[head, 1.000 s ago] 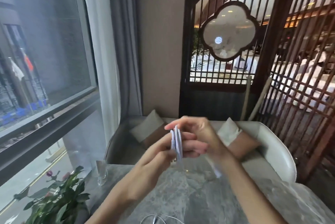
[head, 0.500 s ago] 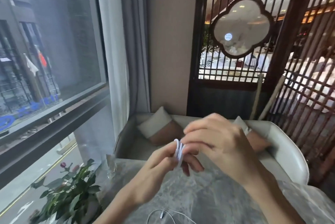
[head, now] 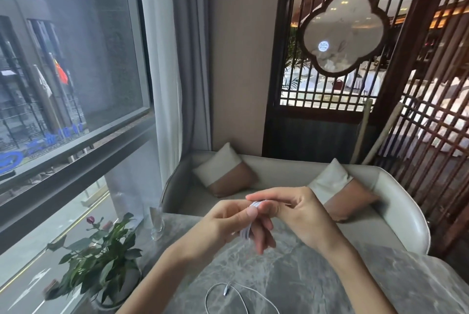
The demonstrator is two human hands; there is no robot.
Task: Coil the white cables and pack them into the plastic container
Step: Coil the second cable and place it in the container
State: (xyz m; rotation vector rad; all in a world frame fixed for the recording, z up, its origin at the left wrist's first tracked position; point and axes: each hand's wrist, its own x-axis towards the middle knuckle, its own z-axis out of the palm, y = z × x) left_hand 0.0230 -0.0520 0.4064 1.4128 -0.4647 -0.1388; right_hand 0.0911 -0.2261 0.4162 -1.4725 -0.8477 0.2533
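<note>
Coiling is partway: above the grey marble table (head: 317, 278), the left hand (head: 225, 223) pinches a flat coil of thin white cable (head: 245, 233) under its thumb. The right hand (head: 299, 214) meets the coil's top, grip unclear. A loose white cable (head: 229, 294) lies uncoiled at the table's near edge; no container shows.

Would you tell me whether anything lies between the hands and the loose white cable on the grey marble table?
Nothing visible does. The loose white cable lies on the grey marble table below the left hand and right hand, which are both holding a coiled white cable.
</note>
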